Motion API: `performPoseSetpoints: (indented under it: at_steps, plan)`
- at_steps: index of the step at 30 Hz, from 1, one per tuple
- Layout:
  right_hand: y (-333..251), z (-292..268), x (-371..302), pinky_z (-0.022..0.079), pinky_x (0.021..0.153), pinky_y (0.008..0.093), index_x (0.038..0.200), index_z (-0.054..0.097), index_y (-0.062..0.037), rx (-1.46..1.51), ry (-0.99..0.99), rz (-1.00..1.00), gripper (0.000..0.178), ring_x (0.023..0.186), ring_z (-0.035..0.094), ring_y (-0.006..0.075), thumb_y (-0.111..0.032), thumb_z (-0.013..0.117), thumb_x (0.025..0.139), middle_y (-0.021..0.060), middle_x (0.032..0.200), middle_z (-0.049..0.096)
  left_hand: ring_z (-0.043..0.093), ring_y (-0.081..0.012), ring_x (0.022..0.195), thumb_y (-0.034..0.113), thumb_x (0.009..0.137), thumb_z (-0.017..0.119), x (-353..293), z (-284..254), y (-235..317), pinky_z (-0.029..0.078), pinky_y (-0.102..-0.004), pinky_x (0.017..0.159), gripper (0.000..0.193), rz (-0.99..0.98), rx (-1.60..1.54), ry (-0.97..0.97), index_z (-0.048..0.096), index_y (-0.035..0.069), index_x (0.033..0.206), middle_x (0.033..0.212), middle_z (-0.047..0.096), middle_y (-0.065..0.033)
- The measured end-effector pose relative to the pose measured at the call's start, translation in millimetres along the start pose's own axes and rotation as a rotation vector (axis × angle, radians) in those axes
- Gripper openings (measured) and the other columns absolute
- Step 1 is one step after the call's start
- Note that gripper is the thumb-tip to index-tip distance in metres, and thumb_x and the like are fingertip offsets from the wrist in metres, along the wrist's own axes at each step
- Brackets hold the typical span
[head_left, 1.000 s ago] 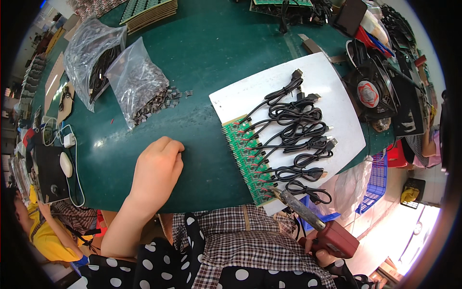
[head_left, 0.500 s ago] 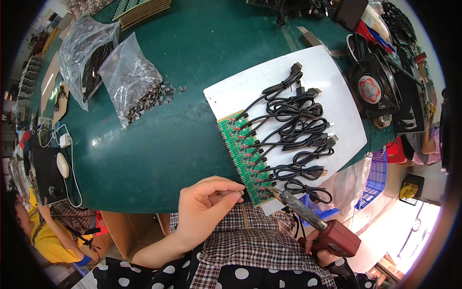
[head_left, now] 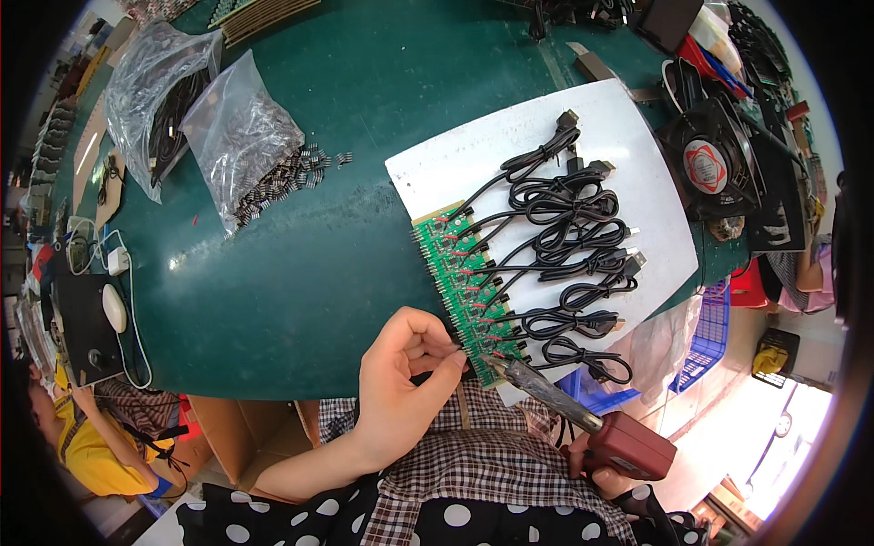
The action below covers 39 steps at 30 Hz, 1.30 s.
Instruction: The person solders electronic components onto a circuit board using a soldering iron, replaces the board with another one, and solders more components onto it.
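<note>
We see a dark green desk (head_left: pixel 300 273) from above, curved by the lens. On it lies a white sheet (head_left: pixel 628 164), and on that a long green circuit board (head_left: pixel 464 287) with a row of black cables (head_left: pixel 564 246) running off to the right, each joined to the board at its left end. The board's near end sits at the desk's front edge, just by both hands. At the upper left lie two clear plastic bags (head_left: pixel 228 136) of small parts, some spilled beside them. A small black fan (head_left: pixel 710 168) stands at the right.

Our left hand (head_left: pixel 405 382) comes up from below, wrist bent, its fingers (head_left: pixel 446 364) pinched together on something small at the board's lower corner; what it is we cannot tell. Our right hand (head_left: pixel 596 460) is low and mostly hidden, fingers wrapped around the dark red handle of a soldering iron (head_left: pixel 583 419), whose metal tip points up-left and rests at the board's near end.

The hot tip is very close to the left fingertips, so a slip could burn them. We judge it could also bridge neighbouring joints or scorch a cable if it drifts.
</note>
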State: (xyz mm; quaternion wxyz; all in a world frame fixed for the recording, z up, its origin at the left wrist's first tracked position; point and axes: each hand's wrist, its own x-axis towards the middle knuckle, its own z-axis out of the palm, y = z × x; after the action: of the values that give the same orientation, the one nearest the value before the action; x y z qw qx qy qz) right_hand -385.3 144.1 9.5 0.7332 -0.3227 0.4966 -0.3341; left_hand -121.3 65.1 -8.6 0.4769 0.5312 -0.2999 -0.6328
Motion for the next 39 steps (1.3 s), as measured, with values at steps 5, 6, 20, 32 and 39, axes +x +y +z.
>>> performPoseSetpoints:
  at_steps: [5,6,20,32,39]
  plan:
    - [3,-9,1,0.046,0.06,0.024,0.1,0.054,0.0048,-0.042,-0.078,0.035,0.047,0.066,0.06,0.0156,-0.022,0.076,0.068,0.0106,0.078,0.061,0.054,-0.0058,0.077,-0.01,0.078,0.054,2,-1,2,0.046,-0.0205,0.071,0.02,-0.02,0.001,-0.03,0.043,0.003,0.089,0.08,0.051,-0.0012]
    - [2,-8,2,0.046,0.06,0.024,0.1,0.054,0.0048,-0.04,-0.079,0.036,0.047,0.066,0.06,0.0156,-0.022,0.076,0.068,0.0106,0.078,0.061,0.054,-0.0058,0.077,-0.01,0.078,0.054,1,-1,2,0.046,-0.0205,0.071,0.02,-0.021,0.002,-0.029,0.043,0.003,0.089,0.08,0.051,-0.0012]
    - [9,-4,1,0.046,0.06,0.0229,0.096,0.054,0.0014,-0.22,0.015,-0.031,0.043,0.065,0.06,0.0118,-0.024,0.076,0.069,0.0045,0.073,0.062,0.053,-0.0054,0.078,-0.01,0.078,0.053,0,1,1,0.045,-0.0205,0.073,0.02,-0.014,0.017,-0.013,0.042,0.003,0.089,0.08,0.051,-0.001]
    - [28,-29,-6,0.048,0.063,0.0248,0.113,0.044,0.0018,-0.59,-0.095,-0.235,0.065,0.069,0.064,0.0174,-0.028,0.077,0.066,0.0059,0.076,0.063,0.056,-0.0116,0.08,-0.013,0.078,0.049,0,3,0,0.048,-0.0253,0.074,0.02,-0.003,0.037,-0.015,0.04,0.0,0.09,0.085,0.052,-0.0079]
    - [53,-39,-17,0.049,0.061,0.0285,0.117,0.041,0.0022,-0.663,-0.005,-0.285,0.072,0.07,0.064,0.0187,-0.029,0.079,0.064,0.0089,0.077,0.064,0.056,-0.0118,0.08,-0.013,0.077,0.049,1,-1,1,0.048,-0.0252,0.074,0.02,-0.007,0.008,-0.019,0.04,0.0,0.09,0.085,0.053,-0.0082]
